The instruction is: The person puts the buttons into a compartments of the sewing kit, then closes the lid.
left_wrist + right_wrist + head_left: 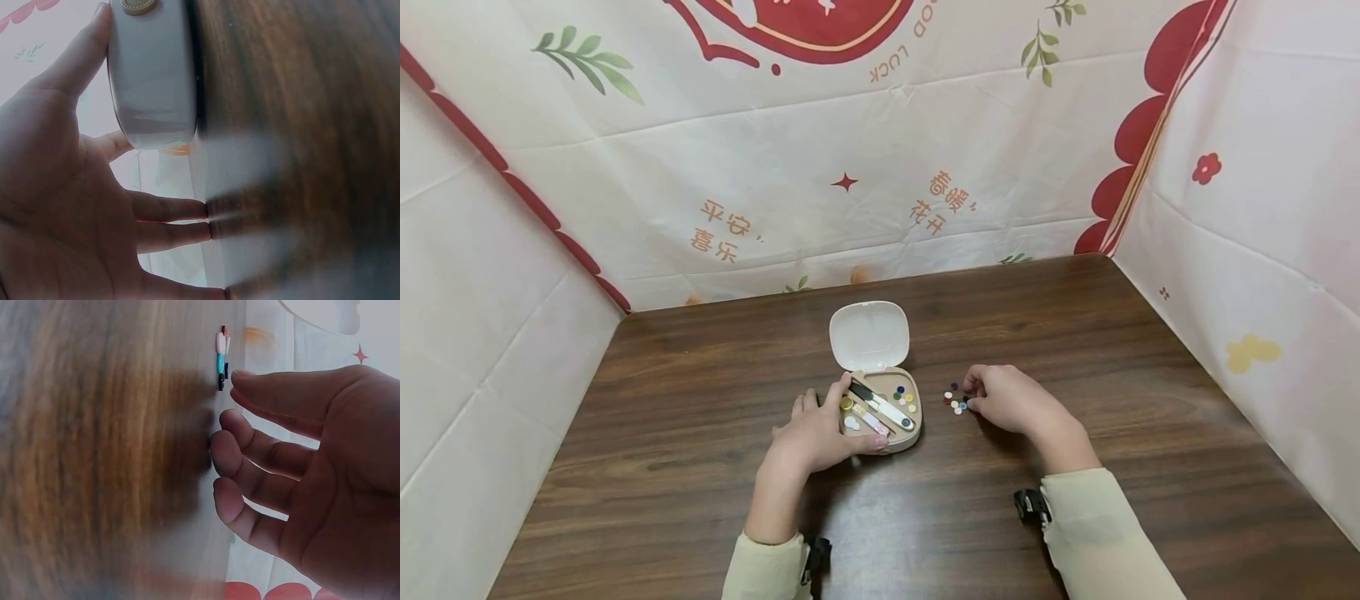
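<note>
Printed cloth walls close off a dark wood counter (700,467) on three sides. From the head view, a small case (881,411) lies open near the middle, its white lid (869,335) flipped back; inside are a white tool and a few buttons. The left hand (820,437) steadies the case, thumb on the near rim and fingers along its left side. The right hand (1011,400) rests just right of it, fingertips at a loose pile of buttons (956,402) on the counter. Some buttons are already in the case, so the sorting looks partly done, with the pile left.

At the left wrist, the hand (75,206) shows straight fingers on the wood and the thumb along the case (153,75).

At the right wrist, the hand (300,469) is loosely spread, holding nothing, fingertips just beside the buttons (221,356).
</note>
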{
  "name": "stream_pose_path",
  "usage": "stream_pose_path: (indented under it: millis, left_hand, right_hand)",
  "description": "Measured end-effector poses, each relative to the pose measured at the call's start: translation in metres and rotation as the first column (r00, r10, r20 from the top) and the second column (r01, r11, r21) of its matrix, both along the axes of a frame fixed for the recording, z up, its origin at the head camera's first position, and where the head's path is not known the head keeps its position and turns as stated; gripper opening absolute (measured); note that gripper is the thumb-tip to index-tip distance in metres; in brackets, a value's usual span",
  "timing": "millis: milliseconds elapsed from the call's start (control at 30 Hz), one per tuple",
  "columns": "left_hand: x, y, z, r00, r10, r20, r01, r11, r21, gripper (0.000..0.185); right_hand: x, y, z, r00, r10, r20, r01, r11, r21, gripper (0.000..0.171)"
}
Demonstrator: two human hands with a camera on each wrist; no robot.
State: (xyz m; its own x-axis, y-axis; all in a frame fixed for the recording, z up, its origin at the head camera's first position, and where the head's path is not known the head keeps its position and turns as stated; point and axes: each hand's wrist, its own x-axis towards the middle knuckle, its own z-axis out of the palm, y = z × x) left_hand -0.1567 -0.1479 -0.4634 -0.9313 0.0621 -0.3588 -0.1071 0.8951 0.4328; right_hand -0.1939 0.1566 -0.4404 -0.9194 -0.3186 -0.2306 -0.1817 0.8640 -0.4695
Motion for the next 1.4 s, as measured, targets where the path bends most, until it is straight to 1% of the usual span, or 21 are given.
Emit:
stream_pose_path:
  millis: [167,267,433,500,600,833,933,1100,1167,1200,1333,1400]
  left_hand:
    - [0.002,0.001,0.002,1.000,-0.003,-0.007,0.003,1.000,-0.007,0.120]
    - [0.003,0.001,0.002,1.000,-0.008,-0.026,0.008,1.000,-0.017,0.119]
    - [0.003,0.001,0.004,0.999,-0.012,-0.038,0.012,1.000,-0.011,0.120]
    - [0.004,0.001,0.005,0.999,-0.013,-0.041,0.013,1.000,-0.009,0.121]
    - [0.005,0.002,0.007,0.999,-0.014,-0.039,0.013,1.000,-0.009,0.120]
    - [0.011,0.005,0.023,1.000,-0.016,-0.021,0.016,1.000,0.000,0.113]
    - [0.013,0.006,0.026,1.000,-0.017,-0.017,0.017,1.000,-0.005,0.112]
    - [0.011,0.007,0.025,0.999,-0.023,-0.030,0.023,1.000,-0.007,0.112]
    - [0.009,0.006,0.020,0.999,-0.023,-0.037,0.023,1.000,-0.006,0.113]
    - [0.009,0.006,0.019,0.999,-0.023,-0.038,0.023,1.000,-0.005,0.113]
    - [0.010,0.005,0.020,0.999,-0.017,-0.038,0.017,1.000,-0.001,0.114]
    - [0.012,0.005,0.023,0.999,-0.015,-0.041,0.016,1.000,0.006,0.114]
  right_hand:
    - [-0.005,0.001,-0.005,1.000,0.020,0.003,-0.020,1.000,0.008,0.011]
    - [-0.008,0.001,-0.006,0.999,0.034,0.000,-0.034,0.999,0.019,0.010]
    - [-0.011,0.000,-0.009,0.997,0.071,-0.036,-0.069,0.996,0.058,0.006]
    - [-0.012,-0.002,-0.009,0.995,0.086,-0.051,-0.083,0.994,0.074,0.008]
    - [-0.012,-0.004,-0.009,0.995,0.086,-0.045,-0.082,0.993,0.089,0.013]
    - [-0.008,-0.006,-0.005,0.997,0.072,-0.037,-0.069,0.993,0.099,0.016]
    - [-0.006,-0.006,-0.004,0.997,0.066,-0.030,-0.063,0.993,0.096,0.016]
    - [-0.007,-0.005,-0.007,0.997,0.053,-0.050,-0.048,0.994,0.095,0.018]
    - [-0.008,-0.005,-0.008,0.997,0.053,-0.063,-0.047,0.994,0.097,0.018]
    - [-0.008,-0.006,-0.009,0.997,0.053,-0.065,-0.046,0.994,0.098,0.018]
    - [-0.008,-0.008,-0.008,0.996,0.059,-0.071,-0.052,0.994,0.096,0.018]
    - [-0.007,-0.009,-0.007,0.996,0.059,-0.071,-0.052,0.994,0.097,0.018]
